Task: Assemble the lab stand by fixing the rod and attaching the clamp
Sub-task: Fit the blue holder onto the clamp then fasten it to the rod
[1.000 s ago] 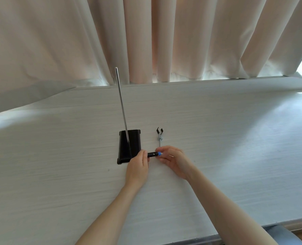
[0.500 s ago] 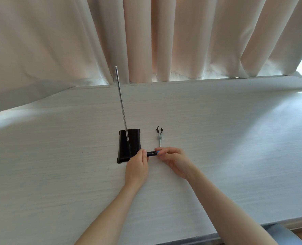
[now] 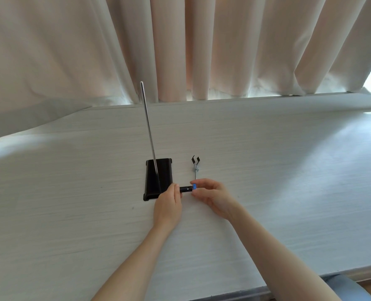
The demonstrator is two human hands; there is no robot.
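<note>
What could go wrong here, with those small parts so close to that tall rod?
The left hand rests against the black base while both hands work the black connector; a nudge might rock the upright rod. The right hand pinches a small blue knob, which could slip from the grip and roll away. The loose pronged clamp lies just beyond the fingers and might get knocked aside.
</note>
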